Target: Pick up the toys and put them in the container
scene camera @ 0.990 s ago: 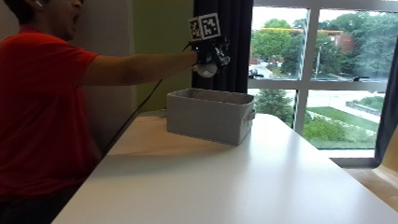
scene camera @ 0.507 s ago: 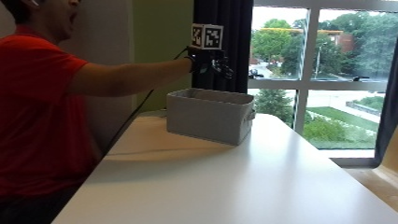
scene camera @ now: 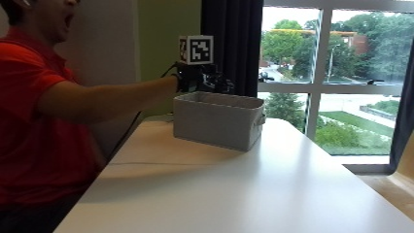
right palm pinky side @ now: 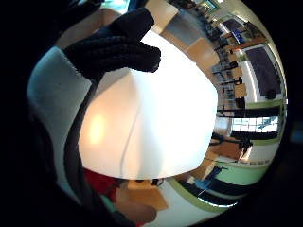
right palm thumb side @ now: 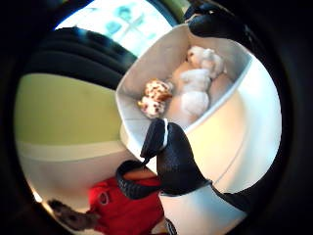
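A grey fabric container (scene camera: 216, 120) stands at the back of the white table (scene camera: 259, 194). My gloved right hand (scene camera: 203, 79) hovers just over the container's back left rim, fingers spread and holding nothing. The thumb side palm view looks down into the container (right palm thumb side: 146, 68), where a brown-spotted plush toy (right palm thumb side: 155, 97) and two white plush toys (right palm thumb side: 195, 95) (right palm thumb side: 208, 58) lie on the bottom. Black glove fingers (right palm thumb side: 172, 156) frame that view, and others (right palm pinky side: 113, 45) show over the bare table (right palm pinky side: 161, 118) in the little finger side view.
A dark curtain (scene camera: 232, 43) hangs right behind the container, beside a large window (scene camera: 336, 73). A thin cable (scene camera: 148, 164) runs across the table's left part. The person's red sleeve (scene camera: 32, 97) is at the left.
One second ago my hand held a white toy high above the container; it has since let go of it. The hand has come down toward the rim, empty.
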{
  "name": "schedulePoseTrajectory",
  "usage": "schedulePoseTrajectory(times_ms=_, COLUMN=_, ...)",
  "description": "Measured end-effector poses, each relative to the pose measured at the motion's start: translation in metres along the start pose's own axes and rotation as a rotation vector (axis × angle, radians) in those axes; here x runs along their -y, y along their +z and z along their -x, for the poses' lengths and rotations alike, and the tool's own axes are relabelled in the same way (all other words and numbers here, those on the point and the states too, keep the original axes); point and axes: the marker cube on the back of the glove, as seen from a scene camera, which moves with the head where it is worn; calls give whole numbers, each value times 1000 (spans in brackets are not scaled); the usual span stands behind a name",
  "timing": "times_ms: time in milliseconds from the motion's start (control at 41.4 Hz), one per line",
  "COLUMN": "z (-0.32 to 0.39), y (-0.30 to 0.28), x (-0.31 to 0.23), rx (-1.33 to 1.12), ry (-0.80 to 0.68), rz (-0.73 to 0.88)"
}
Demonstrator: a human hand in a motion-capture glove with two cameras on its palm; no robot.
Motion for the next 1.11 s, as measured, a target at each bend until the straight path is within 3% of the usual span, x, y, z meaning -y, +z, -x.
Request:
schedulePoseTrajectory(times_ms=580, z=-84, y=59, x=-92, rx=-15, ry=143, rz=12)
schedulePoseTrajectory(times_ms=1111, z=-115, y=90, x=-118, rx=55, ry=274, rz=3)
